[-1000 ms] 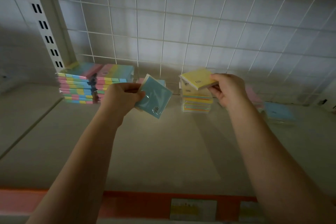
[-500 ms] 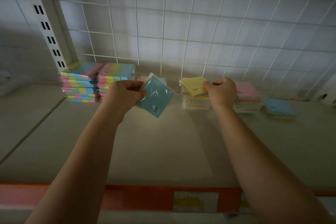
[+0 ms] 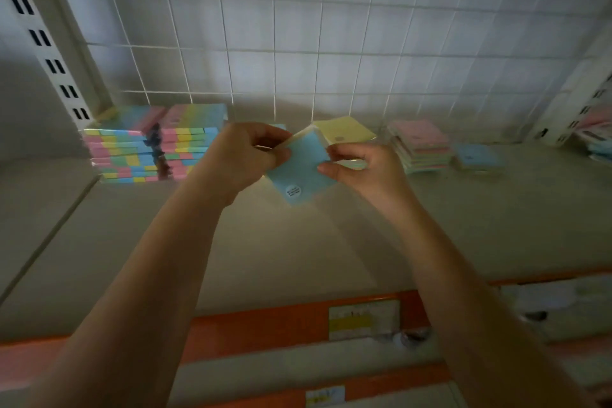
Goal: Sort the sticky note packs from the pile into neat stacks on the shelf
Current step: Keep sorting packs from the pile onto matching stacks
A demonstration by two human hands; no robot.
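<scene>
A blue sticky note pack point(image 3: 299, 172) with a round white sticker hangs above the beige shelf point(image 3: 298, 242), held between both hands. My left hand point(image 3: 241, 159) grips its left side and my right hand point(image 3: 361, 169) pinches its right edge. Just behind them a stack topped by a yellow pack point(image 3: 346, 131) stands near the back grid. A pink-topped stack point(image 3: 419, 144) stands to its right, then a low blue stack point(image 3: 477, 157).
Two tall stacks of multicolour packs point(image 3: 149, 146) stand at the back left beside a slotted upright point(image 3: 43, 40). A white wire grid point(image 3: 298, 43) closes the back. An orange price rail point(image 3: 281, 325) runs along the shelf's front edge. More packs point(image 3: 596, 134) lie far right.
My right hand has let go of the yellow pack on its stack and come left to take the blue pack's right edge. The view has shifted slightly.
</scene>
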